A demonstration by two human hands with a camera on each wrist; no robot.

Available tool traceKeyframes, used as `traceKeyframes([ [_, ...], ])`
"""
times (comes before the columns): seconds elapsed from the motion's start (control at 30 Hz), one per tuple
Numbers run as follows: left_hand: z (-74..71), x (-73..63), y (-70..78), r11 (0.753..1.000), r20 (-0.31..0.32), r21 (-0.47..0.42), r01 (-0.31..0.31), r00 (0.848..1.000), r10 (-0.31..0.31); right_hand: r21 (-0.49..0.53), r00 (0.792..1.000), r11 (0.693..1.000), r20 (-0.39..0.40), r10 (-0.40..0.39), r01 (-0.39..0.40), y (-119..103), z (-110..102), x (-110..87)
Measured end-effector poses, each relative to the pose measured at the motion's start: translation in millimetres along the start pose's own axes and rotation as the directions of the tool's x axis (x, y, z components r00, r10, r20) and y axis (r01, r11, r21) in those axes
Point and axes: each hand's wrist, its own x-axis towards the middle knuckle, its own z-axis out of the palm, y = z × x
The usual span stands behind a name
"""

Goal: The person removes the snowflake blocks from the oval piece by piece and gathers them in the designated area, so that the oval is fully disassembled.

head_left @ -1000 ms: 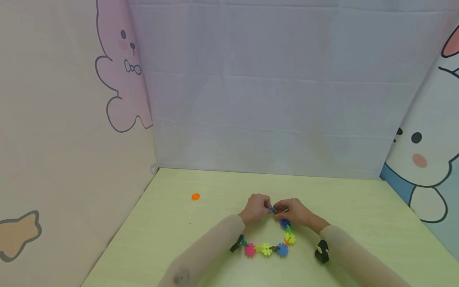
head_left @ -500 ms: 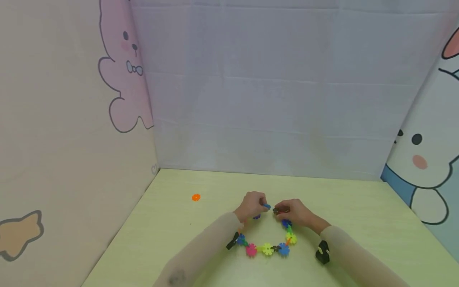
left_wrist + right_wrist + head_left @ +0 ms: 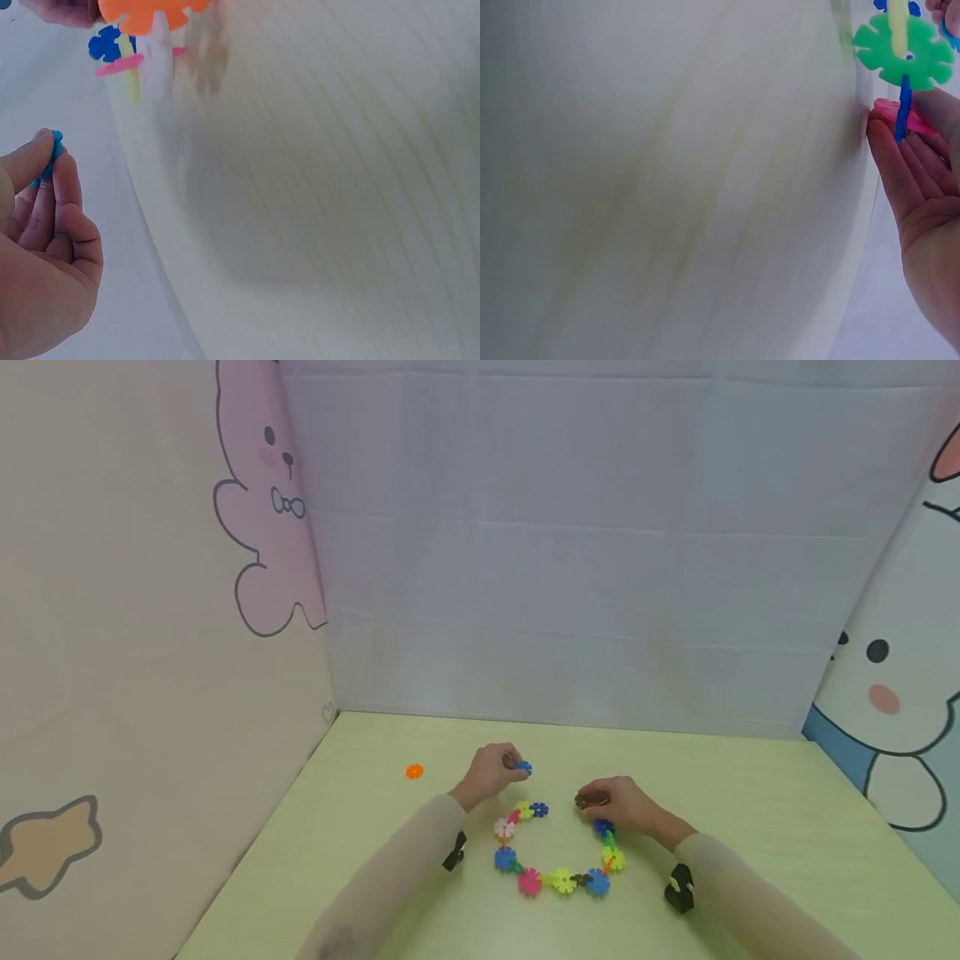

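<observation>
My left hand (image 3: 491, 770) pinches a single blue snowflake disc (image 3: 524, 767) between thumb and fingertips, raised behind the table's middle. In the left wrist view the same blue disc (image 3: 54, 157) shows nearly edge-on. Slotted snowflake discs form a curved chain (image 3: 564, 882) on the table, with a gap at the far side. A dark blue disc (image 3: 539, 810) ends the chain's left arm. At its right end my right hand (image 3: 626, 803) grips a pink disc (image 3: 900, 112), joined to a blue one (image 3: 904, 109). A brown disc (image 3: 581, 802) sticks out at those fingertips.
One loose orange disc (image 3: 415, 771) lies at the back left of the pale table (image 3: 300, 877). A white cloth wall (image 3: 555, 635) rises behind the table, and printed cloth walls stand at both sides. Black wrist straps (image 3: 680, 888) are around the sleeves.
My left hand has drawn away to the left and back, carrying the blue disc clear of the brown disc. The chain's left arm has come into view. My right hand has stayed nearly still.
</observation>
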Motion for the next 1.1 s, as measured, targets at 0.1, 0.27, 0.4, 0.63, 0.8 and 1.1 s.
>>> traceKeyframes([
  [0.1, -13.0, -3.0, -7.9, 0.999, -0.016, -0.03, 0.031, 0.999, -0.031, 0.003, 1.0, 1.0, -0.001, 0.009, -0.009, -0.2, -0.8, -0.5],
  [0.27, -30.3, -8.6, -23.3, 0.994, -0.037, -0.079, 0.07, 0.997, -0.074, -0.001, 1.0, 1.0, -0.005, 0.022, -0.022, -1.5, -1.4, -1.0],
  [0.4, -39.9, -13.8, -39.0, 0.993, -0.06, -0.06, 0.101, 0.993, -0.104, 0.002, 1.0, 1.0, -0.001, 0.006, -0.006, -4.1, -1.3, -1.6],
  [0.63, -52.3, -23.5, -60.0, 0.981, -0.087, -0.009, 0.192, 0.978, -0.192, -0.006, 1.0, 1.0, -0.001, 0.015, -0.015, -7.8, -1.9, -0.7],
  [0.8, -58.2, -28.9, -72.2, 0.976, -0.099, 0.016, 0.217, 0.972, -0.215, -0.001, 1.0, 1.0, 0.007, 0.024, -0.024, -7.1, -1.6, 0.8],
  [1.1, -63.3, -34.1, -87.9, 0.968, -0.112, 0.105, 0.227, 0.97, -0.215, -0.012, 0.999, 1.0, 0.029, 0.015, -0.015, -5.8, -2.2, 2.2],
])
